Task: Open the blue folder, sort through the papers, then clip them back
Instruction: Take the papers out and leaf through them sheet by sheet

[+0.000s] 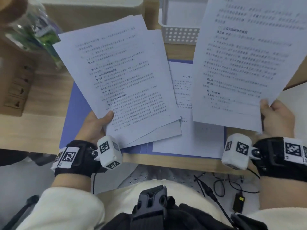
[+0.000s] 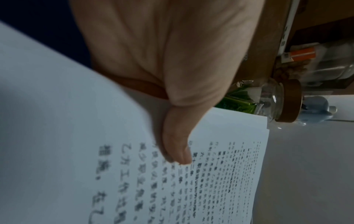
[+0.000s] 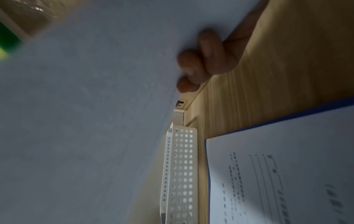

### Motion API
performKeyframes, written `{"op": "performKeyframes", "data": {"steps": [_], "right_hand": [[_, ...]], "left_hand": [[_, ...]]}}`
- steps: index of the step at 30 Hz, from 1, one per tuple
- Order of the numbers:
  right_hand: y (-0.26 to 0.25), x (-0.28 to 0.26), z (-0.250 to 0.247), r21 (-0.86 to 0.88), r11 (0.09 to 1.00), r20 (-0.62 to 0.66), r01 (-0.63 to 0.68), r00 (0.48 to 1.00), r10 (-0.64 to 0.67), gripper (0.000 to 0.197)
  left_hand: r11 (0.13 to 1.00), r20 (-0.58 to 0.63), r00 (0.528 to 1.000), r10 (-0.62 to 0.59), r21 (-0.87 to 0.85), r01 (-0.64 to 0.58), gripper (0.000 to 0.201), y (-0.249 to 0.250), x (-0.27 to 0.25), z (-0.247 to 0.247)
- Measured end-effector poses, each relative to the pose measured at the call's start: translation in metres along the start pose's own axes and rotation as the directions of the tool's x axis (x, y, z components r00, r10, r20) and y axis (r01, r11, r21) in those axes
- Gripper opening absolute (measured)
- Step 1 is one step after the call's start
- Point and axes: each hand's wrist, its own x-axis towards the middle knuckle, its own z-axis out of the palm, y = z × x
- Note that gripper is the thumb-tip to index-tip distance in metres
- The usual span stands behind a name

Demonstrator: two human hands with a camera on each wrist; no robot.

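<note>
Here the blue folder (image 1: 74,103) lies open and flat on the wooden desk (image 1: 29,128), right in front of the person. One printed sheet (image 1: 186,103) rests inside it, on the right half.

The left hand (image 1: 94,125) holds a small bunch of papers (image 1: 119,77) up over the left half of the folder. The thumb presses on top near the bottom corner, and the other fingers are hidden under the pages. In the left wrist view the thumb (image 2: 178,145) lies flat on the printed words. The pages in this bunch are fanned a little, so their edges do not line up.

The right hand (image 1: 275,117) holds a single sheet (image 1: 245,60) up over the right side of the desk. The thumb pinches the bottom right corner from the top. In the right wrist view the fingers (image 3: 199,60) curl against the back of that sheet. The words on it look blurry.

A white basket (image 1: 179,32) with round holes stands on the desk behind the folder, between the two lifted papers. A glass jar (image 1: 31,27) with green packets inside stands at the far left, next to a cardboard box (image 1: 15,87).
</note>
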Motion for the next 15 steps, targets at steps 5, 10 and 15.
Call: {"op": "performKeyframes", "data": {"steps": [5, 10, 15], "right_hand": [[-0.009, -0.014, 0.039, 0.064, 0.997, 0.147, 0.050, 0.987, -0.059, 0.016], [0.005, -0.043, 0.110, -0.202, 0.945, 0.410, 0.257, 0.899, -0.157, 0.010], [0.021, -0.066, 0.141, -0.343, 0.850, 0.603, 0.400, 0.787, -0.128, 0.029]], "left_hand": [[0.997, -0.021, 0.999, -0.025, -0.069, 0.024, 0.037, -0.001, -0.001, -0.002], [0.960, 0.050, 0.984, -0.168, -0.219, 0.175, 0.049, -0.006, -0.004, 0.008], [0.976, 0.068, 0.979, -0.191, -0.096, 0.197, 0.040, -0.009, -0.003, 0.010]]}}
